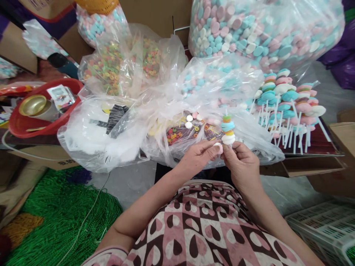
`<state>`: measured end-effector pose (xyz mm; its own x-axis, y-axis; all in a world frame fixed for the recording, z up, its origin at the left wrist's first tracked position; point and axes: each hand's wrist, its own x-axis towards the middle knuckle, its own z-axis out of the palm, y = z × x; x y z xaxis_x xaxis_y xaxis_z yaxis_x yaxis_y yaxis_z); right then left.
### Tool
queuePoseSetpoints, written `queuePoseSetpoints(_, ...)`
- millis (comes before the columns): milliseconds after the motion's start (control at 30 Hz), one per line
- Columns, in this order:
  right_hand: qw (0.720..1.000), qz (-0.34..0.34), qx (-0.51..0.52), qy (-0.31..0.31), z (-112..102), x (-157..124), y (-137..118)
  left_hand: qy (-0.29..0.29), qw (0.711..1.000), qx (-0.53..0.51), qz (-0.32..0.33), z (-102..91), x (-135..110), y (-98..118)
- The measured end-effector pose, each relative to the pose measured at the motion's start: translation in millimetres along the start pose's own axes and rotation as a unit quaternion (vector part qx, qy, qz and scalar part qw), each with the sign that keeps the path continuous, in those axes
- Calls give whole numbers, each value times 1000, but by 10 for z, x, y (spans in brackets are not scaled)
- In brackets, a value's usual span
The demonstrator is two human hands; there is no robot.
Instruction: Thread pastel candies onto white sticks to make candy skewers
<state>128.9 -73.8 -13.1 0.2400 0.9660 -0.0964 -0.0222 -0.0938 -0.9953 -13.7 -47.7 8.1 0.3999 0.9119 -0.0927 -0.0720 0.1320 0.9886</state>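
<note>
Carefully: right fingers [240, 148] pinch candy skewer [227, 127] upright; left fingers [207, 147] hold pink candy [218, 148] just left of skewer; centred, soft pressing seems best.

Soft light, blurred, stretched edges

We find the candy stack [227, 126] upright, green and orange layers uppermost, then blue, yellow and white. Just beside its lower end we note a pale pink piece [219, 148], partly covered; whether they touch, we cannot tell.
</note>
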Motion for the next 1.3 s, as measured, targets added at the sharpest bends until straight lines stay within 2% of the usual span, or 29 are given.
queuePoseSetpoints(100,1000,1,-4,-7,16,-4,10,2,998,67,19,1,-6,-3)
queuePoseSetpoints(200,999,11,37,-31,14,-15,-24,9,999,50,-14,10,-5,-43)
queuePoseSetpoints(300,997,13,67,-30,-50,-68,-103,52,997,-11,-57,3,15,-71)
queuePoseSetpoints(367,998,29,47,-33,-132,-143,-155,88,992,-66,-69,-23,43,-75)
queuePoseSetpoints(467,993,82,-15,-82,-265,-300,-188,122,979,-148,-68,-80,98,-82)
queuePoseSetpoints(567,982,113,-76,-133,-341,-426,-155,126,968,-209,-59,-120,138,-108)
queuePoseSetpoints(667,975,87,-131,-155,-354,-455,-93,113,965,-230,-51,-118,151,-142)
queuePoseSetpoints(833,970,24,-192,-147,-351,-393,-31,106,971,-211,-45,-80,141,-169)
queuePoseSetpoints(967,966,17,-220,-136,-383,-372,-12,117,987,-112,-10,-83,126,-181)
queuePoseSetpoints(1067,957,15,-247,-149,-413,-364,-46,148,983,74,79,-116,116,-206)
queuePoseSetpoints(1200,944,24,-278,-174,-417,-357,-206,160,910,300,235,-159,111,-258)
queuePoseSetpoints(1300,938,34,-288,-187,-399,-356,-348,159,869,375,282,-159,103,-286)
